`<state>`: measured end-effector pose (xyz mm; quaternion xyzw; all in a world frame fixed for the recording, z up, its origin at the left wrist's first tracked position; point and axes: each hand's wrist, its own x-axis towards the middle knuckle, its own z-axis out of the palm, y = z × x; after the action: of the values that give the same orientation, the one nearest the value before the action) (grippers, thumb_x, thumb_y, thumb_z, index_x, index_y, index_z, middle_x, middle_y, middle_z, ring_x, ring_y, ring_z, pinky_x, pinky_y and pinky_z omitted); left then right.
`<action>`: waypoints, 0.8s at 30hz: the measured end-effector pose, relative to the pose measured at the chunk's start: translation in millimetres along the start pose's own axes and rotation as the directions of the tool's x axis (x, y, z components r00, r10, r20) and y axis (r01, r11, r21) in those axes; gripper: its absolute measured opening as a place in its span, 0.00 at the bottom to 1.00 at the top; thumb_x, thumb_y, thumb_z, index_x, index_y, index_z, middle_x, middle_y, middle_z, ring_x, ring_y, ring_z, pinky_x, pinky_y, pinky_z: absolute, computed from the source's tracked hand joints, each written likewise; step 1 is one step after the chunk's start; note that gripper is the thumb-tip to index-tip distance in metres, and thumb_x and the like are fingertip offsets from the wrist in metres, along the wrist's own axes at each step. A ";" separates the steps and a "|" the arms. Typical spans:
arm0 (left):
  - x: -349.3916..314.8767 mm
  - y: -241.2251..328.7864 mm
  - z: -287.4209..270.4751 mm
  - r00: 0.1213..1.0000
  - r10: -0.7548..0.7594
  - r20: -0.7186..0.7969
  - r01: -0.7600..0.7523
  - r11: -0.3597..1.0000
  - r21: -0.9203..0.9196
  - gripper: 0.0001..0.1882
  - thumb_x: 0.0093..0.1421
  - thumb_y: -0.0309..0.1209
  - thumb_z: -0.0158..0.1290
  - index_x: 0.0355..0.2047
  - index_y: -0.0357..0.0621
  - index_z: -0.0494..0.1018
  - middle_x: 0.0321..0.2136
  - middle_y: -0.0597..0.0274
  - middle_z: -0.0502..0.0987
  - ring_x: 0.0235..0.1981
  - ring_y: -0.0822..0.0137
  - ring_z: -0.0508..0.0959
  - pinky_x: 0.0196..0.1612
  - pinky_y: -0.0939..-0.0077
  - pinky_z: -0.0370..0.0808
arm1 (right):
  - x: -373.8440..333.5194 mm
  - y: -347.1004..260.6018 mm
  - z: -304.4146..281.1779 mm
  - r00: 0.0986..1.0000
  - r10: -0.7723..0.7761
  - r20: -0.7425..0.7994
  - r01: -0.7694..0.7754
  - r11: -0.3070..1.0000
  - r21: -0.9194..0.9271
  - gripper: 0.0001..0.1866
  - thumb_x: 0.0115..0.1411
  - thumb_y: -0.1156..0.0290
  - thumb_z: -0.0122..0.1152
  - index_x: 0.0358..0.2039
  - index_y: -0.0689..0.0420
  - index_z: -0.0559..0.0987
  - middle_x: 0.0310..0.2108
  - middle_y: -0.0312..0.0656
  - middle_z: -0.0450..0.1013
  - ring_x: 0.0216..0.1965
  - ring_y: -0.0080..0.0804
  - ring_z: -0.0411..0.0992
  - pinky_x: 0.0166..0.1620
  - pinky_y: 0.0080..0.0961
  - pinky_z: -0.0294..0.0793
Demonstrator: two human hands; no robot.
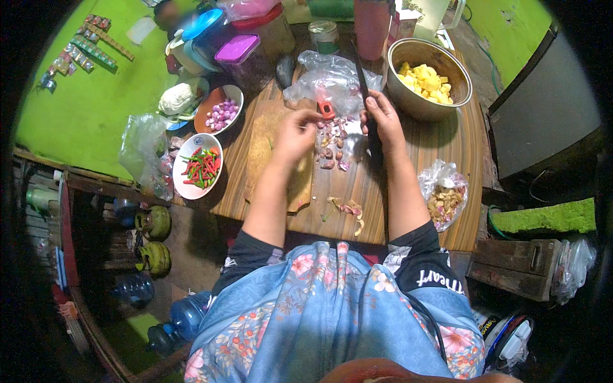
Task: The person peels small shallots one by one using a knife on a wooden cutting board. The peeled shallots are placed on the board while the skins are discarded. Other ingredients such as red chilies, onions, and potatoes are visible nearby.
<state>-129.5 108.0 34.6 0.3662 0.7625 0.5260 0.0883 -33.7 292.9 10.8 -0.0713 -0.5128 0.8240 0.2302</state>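
Observation:
My right hand [385, 124] is closed round a knife [360, 71], its long dark blade pointing away from me. My left hand [296, 135] is closed, fingertips drawn together and slightly blurred; whatever they pinch is too small to make out. Just beyond those fingertips lies a red plastic piece with a hole [326, 110]; whether they touch it I cannot tell. Between my hands, shallots and loose skins [332, 142] are scattered on the table. A wooden cutting board [260, 137] lies partly under my left forearm. Behind sits a crumpled clear plastic bag [325, 75].
At left stand a bowl of peeled shallots [221, 117] and a white bowl of red and green chilies [200, 168]. A metal pot [465, 96] at right holds yellow cubes. Nearer me is a plastic bag of peelings [447, 198]. Lidded containers [237, 48] line the table's back.

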 end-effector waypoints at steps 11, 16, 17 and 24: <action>4.1 -32.6 30.1 0.980 0.166 -0.108 -0.061 0.771 0.633 0.07 0.44 0.25 0.51 0.27 0.44 0.74 0.29 0.53 0.70 0.35 0.52 0.72 0.39 0.61 0.70 | 1.0 0.2 -0.3 0.995 -0.032 -0.095 0.032 0.999 -0.001 0.16 0.60 0.63 0.49 0.45 0.58 0.66 0.19 0.35 0.65 0.16 0.19 0.63 0.20 0.14 0.63; 7.7 -31.5 29.9 0.981 0.124 -0.152 -0.034 0.871 0.490 0.07 0.48 0.27 0.54 0.30 0.44 0.74 0.29 0.57 0.73 0.32 0.56 0.74 0.37 0.68 0.71 | -2.1 5.0 3.0 0.997 0.029 -0.069 -0.032 0.999 -0.038 0.18 0.60 0.63 0.50 0.46 0.59 0.66 0.19 0.35 0.65 0.17 0.19 0.63 0.20 0.14 0.63; 8.7 -29.2 28.6 0.976 0.118 -0.183 -0.036 0.917 0.398 0.07 0.49 0.27 0.54 0.31 0.44 0.74 0.28 0.58 0.74 0.31 0.59 0.74 0.36 0.71 0.72 | -2.8 4.9 5.3 0.998 0.052 -0.046 -0.054 0.997 -0.053 0.19 0.60 0.62 0.50 0.47 0.59 0.66 0.19 0.35 0.65 0.17 0.19 0.63 0.20 0.14 0.63; 11.9 -31.9 23.3 0.989 -0.135 -0.065 0.030 0.603 -0.797 0.09 0.53 0.22 0.52 0.36 0.40 0.71 0.31 0.63 0.75 0.30 0.74 0.75 0.33 0.83 0.71 | -3.1 27.9 10.1 0.978 -0.037 0.204 0.124 0.893 -0.433 0.23 0.60 0.61 0.50 0.52 0.58 0.65 0.25 0.30 0.66 0.23 0.15 0.61 0.26 0.13 0.62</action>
<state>-140.8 127.1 -0.1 0.2215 0.4705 0.8253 0.2201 -43.1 273.0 -9.4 -0.0212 -0.7090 0.6782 0.1921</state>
